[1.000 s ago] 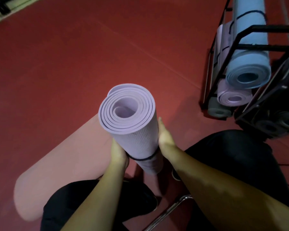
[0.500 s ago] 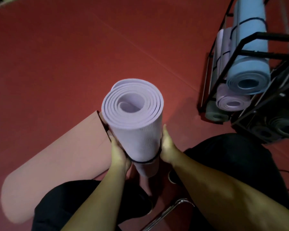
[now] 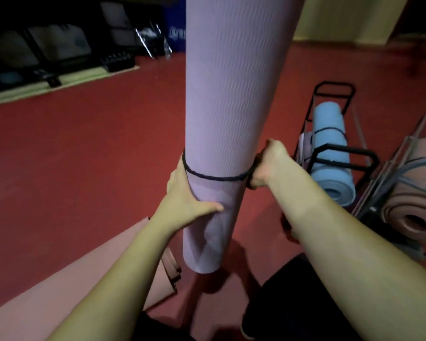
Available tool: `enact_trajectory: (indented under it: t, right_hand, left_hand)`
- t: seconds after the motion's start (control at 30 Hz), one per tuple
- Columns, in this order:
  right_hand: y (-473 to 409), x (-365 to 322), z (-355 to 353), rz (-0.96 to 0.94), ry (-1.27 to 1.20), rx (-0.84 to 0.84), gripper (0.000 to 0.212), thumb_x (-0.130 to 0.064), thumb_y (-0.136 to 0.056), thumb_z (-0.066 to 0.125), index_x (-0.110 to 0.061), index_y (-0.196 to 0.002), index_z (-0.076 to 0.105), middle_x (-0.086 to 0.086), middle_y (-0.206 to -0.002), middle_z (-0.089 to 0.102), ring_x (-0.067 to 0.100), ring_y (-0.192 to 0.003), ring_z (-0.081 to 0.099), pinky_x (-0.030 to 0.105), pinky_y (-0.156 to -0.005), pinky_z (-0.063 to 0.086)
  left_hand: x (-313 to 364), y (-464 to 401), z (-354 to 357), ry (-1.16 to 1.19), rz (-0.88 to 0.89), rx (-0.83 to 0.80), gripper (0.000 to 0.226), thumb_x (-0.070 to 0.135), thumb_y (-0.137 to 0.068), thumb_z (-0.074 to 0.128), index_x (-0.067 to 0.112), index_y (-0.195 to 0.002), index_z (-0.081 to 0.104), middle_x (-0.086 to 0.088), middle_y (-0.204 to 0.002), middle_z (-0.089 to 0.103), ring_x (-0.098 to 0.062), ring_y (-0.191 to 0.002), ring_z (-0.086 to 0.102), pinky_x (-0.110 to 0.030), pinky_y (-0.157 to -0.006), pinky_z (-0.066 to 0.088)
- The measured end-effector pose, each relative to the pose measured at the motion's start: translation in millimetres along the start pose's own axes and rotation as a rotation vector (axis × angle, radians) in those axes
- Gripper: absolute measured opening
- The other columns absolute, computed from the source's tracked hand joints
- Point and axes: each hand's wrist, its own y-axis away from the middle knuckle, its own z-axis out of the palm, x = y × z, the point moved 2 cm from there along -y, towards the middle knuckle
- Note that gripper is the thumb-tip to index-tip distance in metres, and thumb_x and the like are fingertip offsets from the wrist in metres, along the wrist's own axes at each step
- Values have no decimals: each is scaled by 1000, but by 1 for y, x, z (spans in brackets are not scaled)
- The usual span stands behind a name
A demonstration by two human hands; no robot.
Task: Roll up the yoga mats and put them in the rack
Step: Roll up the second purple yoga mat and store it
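Two hands on one upright lilac rolled mat [image 3: 221,114]: left hand [image 3: 185,193] gripping low, right hand [image 3: 268,163] pinching the black strap [image 3: 212,177]. Black rack [image 3: 340,153] off right, nearer right hand.

Only one piece of lettering shows: pale letters on a blue panel [image 3: 176,33] at the back of the room, half hidden behind the rolled mat [image 3: 231,94] and too blurred to read.
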Motion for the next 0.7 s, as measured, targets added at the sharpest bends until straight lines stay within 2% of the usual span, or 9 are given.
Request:
enact_trajectory:
  t: [0.1, 0.2, 0.27, 0.33, 0.37, 0.47, 0.57, 0.63, 0.7]
  right_hand:
    - [31, -17, -1, -85, -63, -77, 71, -68, -94, 22, -13, -100, 67, 6, -123, 68, 22, -91, 65, 24, -71, 41]
    - [48, -33, -10, -252, -150, -277, 80, -70, -95, 19, -10, -124, 62, 17, -125, 65, 30, -105, 65, 35, -86, 51]
    - [52, -29, -24, -444, -38, -271, 77, -72, -94, 23, -14, -137, 51, 9, -130, 63, 26, -117, 61, 40, -102, 45]
    - [60, -8, -50, -629, 173, -199, 75, -76, -85, 43, -28, -143, 40, -3, -139, 56, 21, -130, 52, 44, -114, 34]
    - [61, 3, -66, -658, 265, -190, 85, -78, -75, 57, -34, -144, 35, -6, -141, 54, 19, -132, 51, 46, -115, 33]
    - [73, 24, -97, -724, 341, -275, 116, -75, -52, 78, -33, -147, 28, -11, -139, 53, 7, -123, 55, 31, -108, 42]
    - [87, 6, -117, -726, 189, -245, 85, -52, -69, 76, -29, -143, 41, -6, -129, 63, 11, -114, 64, 33, -99, 49]
    - [96, -12, -131, -661, 50, -211, 72, -52, -72, 76, -28, -136, 52, -1, -125, 68, 18, -113, 65, 43, -101, 50]
    - [101, -35, -153, -565, -77, -177, 67, -59, -76, 67, -21, -131, 59, 8, -121, 69, 25, -113, 66, 47, -103, 48]
  left_hand:
    - [34, 0, -3, 79, 45, 85, 138, 70, -39, 83, 41, -153, 11, 12, -158, 28, -8, -140, 36, -35, -109, 39]
    - [75, -9, -5, 152, 111, 160, 127, 65, -40, 84, 42, -150, 23, 13, -152, 39, -3, -133, 44, -26, -103, 41]
    - [98, -24, -8, 252, 125, 174, 118, 61, -42, 85, 40, -144, 31, 13, -144, 48, -2, -125, 51, -23, -101, 43]
    - [122, -40, -8, 359, 106, 152, 113, 56, -43, 89, 32, -142, 39, 11, -134, 58, -6, -118, 59, -31, -102, 48]
    - [134, -50, -4, 430, 92, 126, 111, 53, -44, 91, 29, -141, 41, 8, -130, 62, -9, -114, 62, -37, -101, 50]
    - [170, -68, 15, 577, 10, 18, 109, 50, -45, 91, 22, -139, 43, 2, -124, 65, -16, -107, 67, -43, -97, 53]
    - [203, -80, 40, 501, -31, -69, 112, 66, -49, 83, 24, -142, 39, 3, -129, 60, -16, -109, 64, -44, -100, 51]
    - [215, -80, 57, 434, -9, -134, 115, 74, -52, 73, 26, -148, 32, 6, -138, 50, -15, -116, 58, -40, -104, 45]
    - [219, -69, 81, 399, -21, -241, 122, 79, -51, 66, 28, -153, 23, 8, -139, 45, -11, -114, 55, -34, -99, 44]
